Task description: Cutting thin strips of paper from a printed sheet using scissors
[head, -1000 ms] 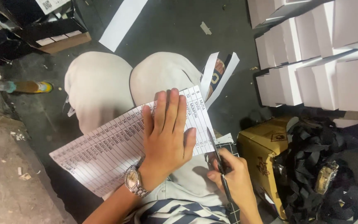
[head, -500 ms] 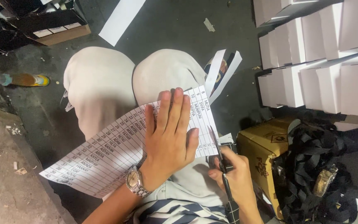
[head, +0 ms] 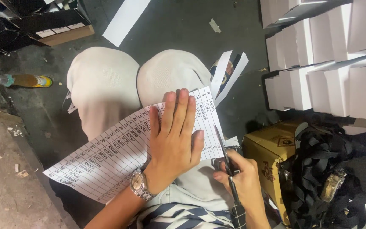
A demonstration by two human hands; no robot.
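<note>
At the far left a plastic bottle [head: 20, 80] with an orange body is seen lying on its side on the dark floor [head: 178, 29], and black and brown boxes [head: 43, 29] are stacked at the top left corner. A long white paper strip [head: 126, 20] is laid on the floor above the knees. The knees [head: 138, 82], covered in pale cloth, are drawn up side by side in the middle of the view.

A printed sheet [head: 115, 157] ruled into numbered rows is held across the lap, slanting from the lower left up to the right. It is pressed flat by the left hand [head: 172, 138], whose fingers are spread and laid straight on the paper; a wristwatch [head: 137, 183] with a metal band is worn on that wrist.

Just right of the sheet's right edge a pair of scissors [head: 225, 159] is gripped by the right hand [head: 242, 182], the fingers being curled shut around the handles. The blades are pointed upward along that edge and are seen touching the paper. Two narrow cut strips [head: 229, 74] are seen beyond the right knee.

Farther right a yellow-brown carton [head: 265, 146] is stood on the floor, with a heap of black ribbon [head: 318, 174] beside it. White folded boxes [head: 327, 63] are stacked in rows at the upper right.
</note>
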